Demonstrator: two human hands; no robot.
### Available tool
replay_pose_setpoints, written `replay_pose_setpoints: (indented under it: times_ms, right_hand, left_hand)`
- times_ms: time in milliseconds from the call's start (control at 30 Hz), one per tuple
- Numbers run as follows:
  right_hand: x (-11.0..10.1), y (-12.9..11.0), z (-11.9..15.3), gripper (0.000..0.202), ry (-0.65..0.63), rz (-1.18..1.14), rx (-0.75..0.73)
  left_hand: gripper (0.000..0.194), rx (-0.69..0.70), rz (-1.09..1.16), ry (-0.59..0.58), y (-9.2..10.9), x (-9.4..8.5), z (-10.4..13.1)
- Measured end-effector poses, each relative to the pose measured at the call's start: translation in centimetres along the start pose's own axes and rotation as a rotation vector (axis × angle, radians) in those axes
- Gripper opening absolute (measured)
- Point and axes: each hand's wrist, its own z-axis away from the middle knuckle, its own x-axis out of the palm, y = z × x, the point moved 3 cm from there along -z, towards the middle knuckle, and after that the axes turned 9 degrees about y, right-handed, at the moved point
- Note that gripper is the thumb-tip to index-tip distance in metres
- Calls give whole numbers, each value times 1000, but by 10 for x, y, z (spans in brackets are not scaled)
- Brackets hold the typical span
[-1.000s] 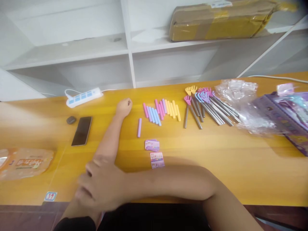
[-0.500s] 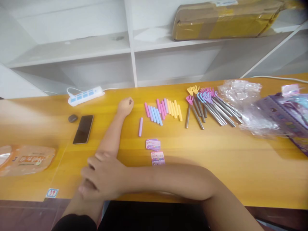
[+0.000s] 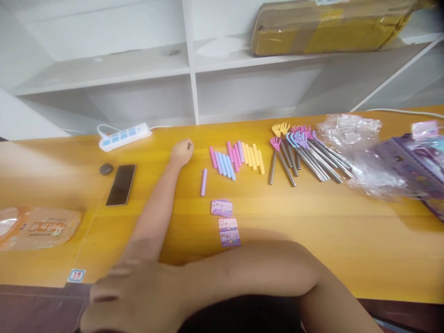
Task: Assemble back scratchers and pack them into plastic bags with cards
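My left hand (image 3: 182, 152) rests on the table, curled into a loose fist with nothing visible in it. My right hand (image 3: 135, 296), a bit blurred, lies across my left forearm near the elbow with its fingers bent around it. Just right of the fist are pink, blue, purple and yellow foam tubes (image 3: 225, 165), lined up in slanted groups. One purple tube (image 3: 203, 182) lies apart. Closer to me are a small stack of printed cards (image 3: 222, 207) and another printed card (image 3: 229, 232).
Metal-handled back scratchers (image 3: 314, 159) with coloured claw heads lie to the right, beside clear plastic bags (image 3: 367, 162) and purple packaging (image 3: 409, 162). Leftward are a phone (image 3: 120, 185), a small dark case (image 3: 106, 169), a power strip (image 3: 125, 137) and an orange package (image 3: 45, 226). White shelving stands behind.
My right hand has slid down my left forearm toward the elbow, uncovering more of the lower card. My left fist stays in place. The view has shifted slightly.
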Motion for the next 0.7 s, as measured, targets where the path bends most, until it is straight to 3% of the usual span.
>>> replay_pose_setpoints:
  times_ms: [100,200,333,500,700]
  right_hand:
    - [5,47,0,43,-20,177,63]
    - [1,96,3,43,43,391,148]
    - [-14,127,9,33,196,578,309]
    - [-11,115,9,28,219,612,450]
    - [8,56,8,35,59,522,202]
  left_hand:
    - [20,2,7,5,0,0,0]
    - [20,5,10,11,0,0,0]
    - [20,4,11,14,-1,-1,0]
    - [20,0,17,9,-1,-1,0]
    - [20,2,17,7,0,-2,0]
